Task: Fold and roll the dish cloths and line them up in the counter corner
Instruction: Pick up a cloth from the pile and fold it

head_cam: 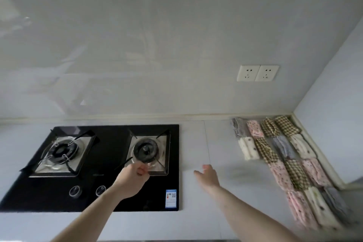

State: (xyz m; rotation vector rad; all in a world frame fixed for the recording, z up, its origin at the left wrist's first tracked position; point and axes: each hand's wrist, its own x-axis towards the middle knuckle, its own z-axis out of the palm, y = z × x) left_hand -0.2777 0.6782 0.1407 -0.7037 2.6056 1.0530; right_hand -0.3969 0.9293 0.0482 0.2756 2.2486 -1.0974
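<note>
Rolled dish cloths point(290, 165) lie packed side by side in rows along the counter corner, well off to the right of the right hand point(208, 177) and none of them touched by either hand. The rolls nearest the back wall sit ahead and to the right of that hand: a grey one, a pink flowered one and two brown checked ones. Behind those come cream rolls with small dots, another checked roll and a pale blue one, and closer to the person the rows run on with pink, checked, cream and grey-blue rolls, the nearest ones blurred.

The right hand hovers over the bare white counter point(225, 143) with its fingers spread and relaxed, holding nothing, thumb pointing left toward the hob. The left hand point(133, 178) is just to the left of it, over the front edge of the black gas hob point(110, 163). Its fingers are curled in at the near rim of the right burner point(146, 150); whether they pinch anything there, I cannot tell. The left burner point(60, 151) lies farther left of that hand, and two round knobs point(75, 191) sit below and left of its wrist. A blue label point(170, 198) is stuck on the hob between the two forearms. A double wall socket point(257, 73) is mounted high above the right hand.
</note>
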